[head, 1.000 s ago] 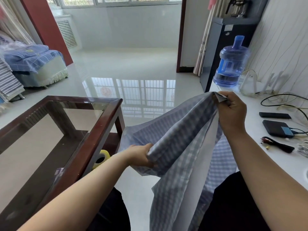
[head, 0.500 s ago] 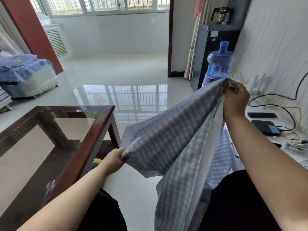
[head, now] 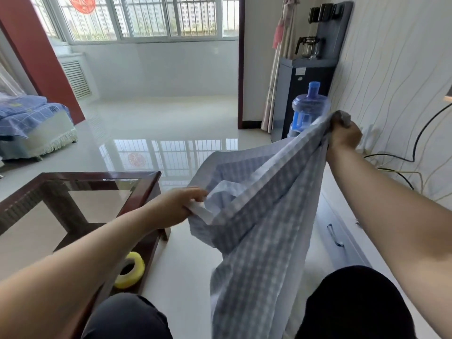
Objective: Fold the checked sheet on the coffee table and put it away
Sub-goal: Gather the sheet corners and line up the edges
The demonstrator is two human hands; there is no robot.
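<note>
Since the earlier frame: right hand [head: 343,134] raised and pushed further out toward the striped wall, left hand [head: 179,206] moved forward along the cloth edge, so the checked sheet [head: 259,216] is stretched more between them. Sheet is off the bench [head: 80,189], held in the air in front of the person, above the glossy tiled floor [head: 156,133]. Grey-blue and white check, plain white underside showing along a turned edge near the left hand. Top edge runs as a diagonal from the low left grip up to the high right grip; the rest hangs in a long drape between the knees, out of frame at the bottom. Some slack folds bunched mid-span. Right arm extended up and forward, fingers closed in a fist on one bunched corner. Left arm reaches forward lower down, beside the bench corner, fingers pinching the sheet's edge. Blue water jug [head: 308,111] behind the raised corner. Yellow tape roll [head: 129,270] on the bench's lower shelf.
</note>
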